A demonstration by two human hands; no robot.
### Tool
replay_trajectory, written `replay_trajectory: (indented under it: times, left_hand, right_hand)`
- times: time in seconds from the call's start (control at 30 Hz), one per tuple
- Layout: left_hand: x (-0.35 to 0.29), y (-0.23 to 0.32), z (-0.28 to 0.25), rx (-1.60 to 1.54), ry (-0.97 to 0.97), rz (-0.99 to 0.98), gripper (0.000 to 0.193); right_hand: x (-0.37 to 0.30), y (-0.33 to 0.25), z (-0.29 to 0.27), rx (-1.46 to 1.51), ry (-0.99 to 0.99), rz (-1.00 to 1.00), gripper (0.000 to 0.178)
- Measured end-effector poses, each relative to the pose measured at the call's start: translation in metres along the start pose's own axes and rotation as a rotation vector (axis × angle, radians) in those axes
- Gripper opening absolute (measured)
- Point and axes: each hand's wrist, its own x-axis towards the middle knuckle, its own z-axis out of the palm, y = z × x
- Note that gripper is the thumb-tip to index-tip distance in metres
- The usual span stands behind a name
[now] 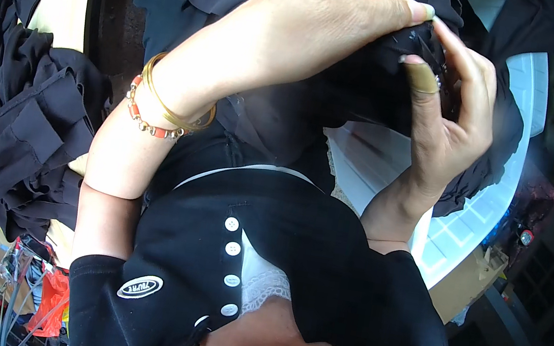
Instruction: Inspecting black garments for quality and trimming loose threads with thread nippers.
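Observation:
Both my hands are raised close to the camera on a bunched piece of black cloth [368, 90]. My left hand [313, 28] grips its top edge from above, thumb stretched toward the right; gold and orange bangles [164, 113] ring that wrist. My right hand [448, 105] pinches the same cloth from the right side, and a tan thimble covers one fingertip. A small dark part with tiny shiny beads [442, 72] shows between the fingers. More of the black cloth hangs down behind the hands.
A heap of black pleated garments [26, 128] lies at the left. A white panelled surface [470, 223] shows at the right under the cloth. Orange plastic and wires [38, 288] sit at the lower left. My black buttoned top [264, 257] fills the lower middle.

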Motion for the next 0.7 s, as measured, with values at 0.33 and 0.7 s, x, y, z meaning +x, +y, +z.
replay_trajectory:
  times: [0.33,0.7]
  left_hand:
    - [-0.006,-0.03,-0.024,-0.192,-0.084,0.026,0.023]
    - [-0.013,-0.053,-0.018,-0.338,0.021,0.12,0.022]
  right_hand:
    - [0.002,0.012,-0.024,-0.001,0.129,0.139,0.019]
    - [0.006,0.001,-0.002,-0.25,0.014,-0.169,0.031]
